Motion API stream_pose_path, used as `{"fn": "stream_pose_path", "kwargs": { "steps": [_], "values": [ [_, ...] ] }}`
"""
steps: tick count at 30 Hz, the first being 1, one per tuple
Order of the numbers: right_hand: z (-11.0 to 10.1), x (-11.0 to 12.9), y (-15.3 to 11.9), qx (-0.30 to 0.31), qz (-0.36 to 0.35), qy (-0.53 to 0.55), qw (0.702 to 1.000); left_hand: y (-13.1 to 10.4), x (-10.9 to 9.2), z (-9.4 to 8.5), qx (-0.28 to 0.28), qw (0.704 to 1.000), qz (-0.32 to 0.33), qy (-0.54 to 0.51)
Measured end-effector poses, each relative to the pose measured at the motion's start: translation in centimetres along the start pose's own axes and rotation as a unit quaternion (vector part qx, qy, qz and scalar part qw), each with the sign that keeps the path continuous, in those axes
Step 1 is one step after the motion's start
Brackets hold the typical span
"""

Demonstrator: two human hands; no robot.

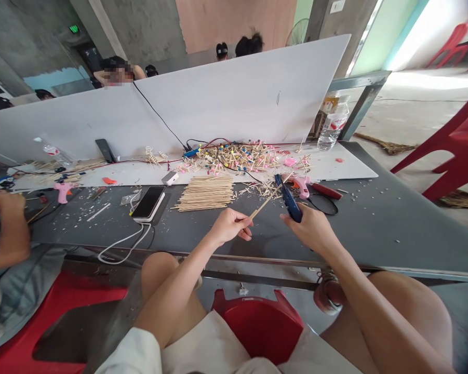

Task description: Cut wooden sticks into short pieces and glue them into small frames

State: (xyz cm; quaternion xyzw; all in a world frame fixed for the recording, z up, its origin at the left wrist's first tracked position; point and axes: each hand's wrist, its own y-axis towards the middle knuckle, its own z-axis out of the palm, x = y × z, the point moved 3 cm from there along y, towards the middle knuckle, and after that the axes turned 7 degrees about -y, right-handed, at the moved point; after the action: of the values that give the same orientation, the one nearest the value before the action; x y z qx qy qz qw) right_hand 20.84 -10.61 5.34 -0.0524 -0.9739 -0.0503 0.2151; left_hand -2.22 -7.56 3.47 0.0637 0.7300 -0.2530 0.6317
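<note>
My left hand (pixel 229 227) pinches thin wooden sticks (pixel 265 201), which slant up to the right; I cannot tell exactly how many. In my right hand (pixel 311 226) is a dark blue hand cutter (pixel 289 200), its fingers wrapped round the handles. The far ends of the sticks meet or overlap the cutter's head; whether the blades touch them is unclear. Just beyond my left hand lies a neat stack of long wooden sticks (pixel 206 193). Short cut pieces (pixel 263 191) are scattered behind the cutter.
Behind is a heap of short sticks with coloured ends (pixel 237 158). A pink glue gun (pixel 303 185) and a red-handled tool (pixel 327 191) lie right. A phone (pixel 148 202) with a cable lies left. A white panel (pixel 218 114) stands behind. A co-worker's hand (pixel 3 202) is far left.
</note>
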Motion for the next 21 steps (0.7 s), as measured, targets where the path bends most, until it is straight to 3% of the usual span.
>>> {"fn": "stream_pose_path", "kwargs": {
  "steps": [14,21],
  "values": [
    [2.2,3.3,-3.1,0.146,-0.067,-0.062,0.985,0.5,0.8,-0.6,-0.026,0.994,0.03,0.104],
    [2.5,3.6,-3.6,0.168,-0.069,-0.082,0.98,0.7,1.4,-0.7,-0.013,0.992,0.018,0.127]
  ]
}}
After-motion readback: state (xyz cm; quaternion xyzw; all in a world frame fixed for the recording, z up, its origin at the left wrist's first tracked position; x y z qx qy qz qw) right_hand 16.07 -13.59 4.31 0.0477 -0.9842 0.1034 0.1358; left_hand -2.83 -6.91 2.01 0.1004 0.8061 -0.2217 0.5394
